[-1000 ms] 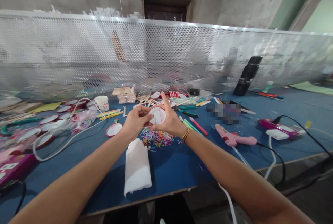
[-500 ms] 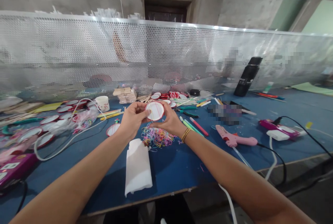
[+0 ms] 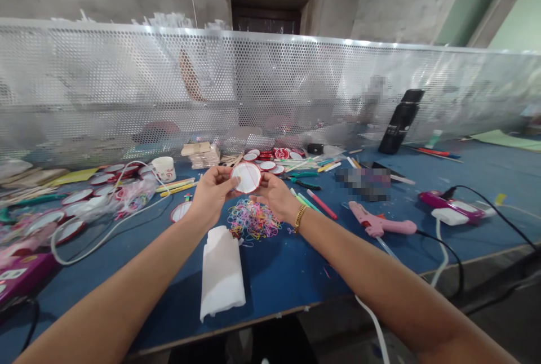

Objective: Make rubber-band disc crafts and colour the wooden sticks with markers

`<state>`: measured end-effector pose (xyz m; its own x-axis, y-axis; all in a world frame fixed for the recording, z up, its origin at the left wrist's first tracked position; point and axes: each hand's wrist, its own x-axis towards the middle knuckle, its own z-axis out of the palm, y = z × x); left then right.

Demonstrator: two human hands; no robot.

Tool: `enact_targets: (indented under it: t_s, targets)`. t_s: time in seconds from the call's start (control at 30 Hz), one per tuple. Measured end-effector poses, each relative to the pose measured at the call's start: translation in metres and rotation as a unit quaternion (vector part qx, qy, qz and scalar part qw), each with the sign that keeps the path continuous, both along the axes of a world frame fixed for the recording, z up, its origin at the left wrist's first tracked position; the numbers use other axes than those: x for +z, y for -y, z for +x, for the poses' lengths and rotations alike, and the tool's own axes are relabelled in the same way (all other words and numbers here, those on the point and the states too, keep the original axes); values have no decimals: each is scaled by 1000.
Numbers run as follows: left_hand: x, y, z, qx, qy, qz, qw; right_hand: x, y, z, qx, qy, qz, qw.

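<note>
Between my two hands a round white disc with a red rim [image 3: 247, 178] is held up over the table, a thin red line running across its face. My left hand [image 3: 213, 192] grips its left edge, thumb on the white face. At the right edge, my right hand [image 3: 276, 195] has its fingers closed on the rim, with the thumb lower down. Just below lies a heap of small colourful rubber bands [image 3: 256, 220]. Nearer to me is a folded white cloth or paper [image 3: 222, 279]. Another red-rimmed disc [image 3: 181, 212] rests beside my left hand.
Pink glue gun [image 3: 382, 222], markers [image 3: 321, 204], pliers [image 3: 306, 182] and a black bottle [image 3: 401, 121] are on the right. A paper cup [image 3: 164, 169], a looping white cable and more discs [image 3: 78, 196] lie left. A perforated metal screen [image 3: 270, 82] stands behind.
The disc has tilted back a little and shifted slightly left in my hands. My right fingers have moved from its upper right edge to lower on the rim. The view has shifted slightly.
</note>
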<state>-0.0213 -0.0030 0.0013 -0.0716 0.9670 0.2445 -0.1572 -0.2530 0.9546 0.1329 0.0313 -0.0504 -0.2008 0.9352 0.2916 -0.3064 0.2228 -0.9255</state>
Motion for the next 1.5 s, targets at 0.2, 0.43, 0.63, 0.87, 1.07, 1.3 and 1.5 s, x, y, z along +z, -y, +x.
enact_targets:
  t_s: [0.2, 0.43, 0.63, 0.87, 1.07, 1.3, 1.5]
  targets:
    - [0, 0, -1, 16, -44, 36, 998, 4, -4, 10, -35, -58, -89, 994]
    - [-20, -13, -4, 17, -122, 54, 991, 6, 2, 8, -136, 129, 124, 974]
    - [-21, -15, -5, -26, -125, 19, 992, 2, 1, 12, -161, 209, 129, 956]
    - [-18, -12, -5, -82, -100, -18, 991, -1, -3, 12, -175, 199, 101, 959]
    - [-20, -16, -11, -126, -150, 22, 980, -4, -6, 12, -179, 166, 73, 967]
    - [-25, -20, -13, -148, -156, 17, 976, -1, -3, 11, -191, 156, 69, 967]
    - [-28, -20, -12, -150, -155, 18, 976, 0, 0, 11, -200, 172, 84, 961]
